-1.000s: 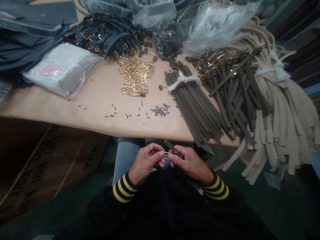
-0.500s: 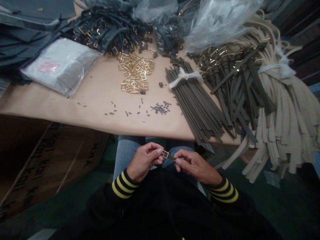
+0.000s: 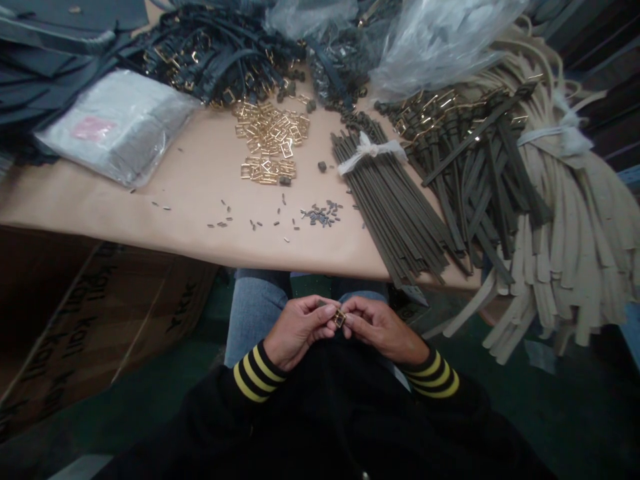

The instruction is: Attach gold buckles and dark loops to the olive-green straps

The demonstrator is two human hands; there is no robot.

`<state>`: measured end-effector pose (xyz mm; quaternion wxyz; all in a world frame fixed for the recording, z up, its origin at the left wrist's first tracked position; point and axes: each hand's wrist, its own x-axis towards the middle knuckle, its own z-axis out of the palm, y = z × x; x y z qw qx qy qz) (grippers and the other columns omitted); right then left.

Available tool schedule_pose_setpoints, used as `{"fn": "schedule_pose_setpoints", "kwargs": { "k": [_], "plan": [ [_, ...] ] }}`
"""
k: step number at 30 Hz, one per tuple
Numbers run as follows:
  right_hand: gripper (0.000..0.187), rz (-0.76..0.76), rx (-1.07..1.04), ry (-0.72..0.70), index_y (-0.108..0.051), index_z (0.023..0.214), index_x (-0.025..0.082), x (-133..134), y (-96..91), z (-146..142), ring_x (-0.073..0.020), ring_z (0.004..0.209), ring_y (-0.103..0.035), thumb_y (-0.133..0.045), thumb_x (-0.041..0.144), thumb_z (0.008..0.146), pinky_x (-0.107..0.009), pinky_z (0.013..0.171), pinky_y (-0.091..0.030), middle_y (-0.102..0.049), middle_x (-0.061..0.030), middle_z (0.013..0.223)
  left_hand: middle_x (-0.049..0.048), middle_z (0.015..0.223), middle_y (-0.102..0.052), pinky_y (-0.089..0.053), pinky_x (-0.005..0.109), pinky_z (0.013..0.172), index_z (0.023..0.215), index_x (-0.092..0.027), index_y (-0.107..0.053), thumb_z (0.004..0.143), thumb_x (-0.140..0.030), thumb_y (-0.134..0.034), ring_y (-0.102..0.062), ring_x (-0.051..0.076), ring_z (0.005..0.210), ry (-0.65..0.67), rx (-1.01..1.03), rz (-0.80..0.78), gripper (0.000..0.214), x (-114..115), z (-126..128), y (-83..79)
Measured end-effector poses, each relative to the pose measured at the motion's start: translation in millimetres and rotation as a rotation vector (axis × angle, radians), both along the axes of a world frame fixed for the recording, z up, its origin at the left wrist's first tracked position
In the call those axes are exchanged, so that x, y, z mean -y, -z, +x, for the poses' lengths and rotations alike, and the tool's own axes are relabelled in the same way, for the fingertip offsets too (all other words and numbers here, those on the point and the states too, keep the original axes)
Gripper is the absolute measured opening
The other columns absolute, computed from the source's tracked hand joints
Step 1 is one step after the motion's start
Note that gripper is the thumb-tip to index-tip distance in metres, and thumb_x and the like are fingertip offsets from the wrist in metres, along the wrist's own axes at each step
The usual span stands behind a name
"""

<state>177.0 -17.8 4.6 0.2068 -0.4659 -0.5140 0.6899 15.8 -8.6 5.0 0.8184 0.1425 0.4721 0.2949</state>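
Observation:
Above my lap, just off the table's front edge, a small gold buckle [image 3: 340, 318] sits between my two hands. Thumb and fingers of my left hand [image 3: 303, 328] are closed at its left side, where a bit of dark strap [image 3: 321, 303] shows above the thumb. From the right, my right hand [image 3: 385, 331] pinches the buckle's other side. The fingers cover most of the strap, so how it runs through the buckle is hidden.
On the table [image 3: 125, 220] lie a pile of gold buckles [image 3: 273, 133], scattered small metal pieces [image 3: 323, 213] and a tied bundle of olive straps [image 3: 390, 207]. Beige straps [image 3: 575, 247] hang over the right edge. A plastic-wrapped packet [image 3: 120, 127] lies left; a carton [image 3: 115, 313] stands below.
My hands have come closer together. The buckle has turned and moved slightly right and down; the strap stretch that showed between it and my right hand is no longer visible.

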Motion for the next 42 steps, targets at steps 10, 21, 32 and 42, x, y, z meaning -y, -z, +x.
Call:
{"fn": "schedule_pose_setpoints", "kwargs": {
  "k": [10,21,32,42],
  "plan": [
    [0.013,0.042,0.171,0.121,-0.041,0.076,0.017,0,-5.8,-16,-0.0089,0.05,-0.053,-0.045,0.028,0.077,-0.02,0.048,-0.04,-0.053,0.0011,0.063,-0.0052,0.05,-0.054,-0.043,0.014,0.044,0.068,-0.013,-0.048,0.064,-0.023,-0.063,-0.05,0.004,0.043,-0.042,-0.239,0.266,0.018,1,6,5.8],
    [0.015,0.032,0.303,0.186,-0.042,0.064,0.017,-1,1.0,-23,-0.012,0.052,-0.056,-0.048,0.025,0.075,-0.022,0.05,-0.043,-0.056,-0.0006,0.053,-0.0075,0.05,-0.046,-0.033,0.015,0.039,0.068,-0.013,-0.045,0.073,-0.026,-0.052,-0.041,0.003,0.038,0.031,-0.481,0.478,0.015,2,3,11.2],
    [0.011,0.108,0.342,0.128,-0.042,0.064,0.018,1,5.5,-21,-0.0123,0.052,-0.055,-0.047,0.021,0.073,-0.023,0.051,-0.042,-0.056,0.0002,0.054,-0.0067,0.054,-0.048,-0.047,0.02,0.047,0.071,-0.015,-0.042,0.072,-0.029,-0.051,-0.051,0.006,0.046,0.015,-0.426,0.375,0.017,4,4,13.1],
    [0.004,0.084,0.214,0.094,-0.047,0.072,0.016,2,5.5,-18,-0.0117,0.06,-0.054,-0.048,0.019,0.071,-0.024,0.055,-0.044,-0.055,-0.0006,0.065,-0.0036,0.064,-0.049,-0.044,0.022,0.054,0.072,-0.016,-0.044,0.07,-0.017,-0.051,-0.052,0.009,0.057,0.161,-0.574,0.567,0.008,4,1,12.1]
  ]
}}
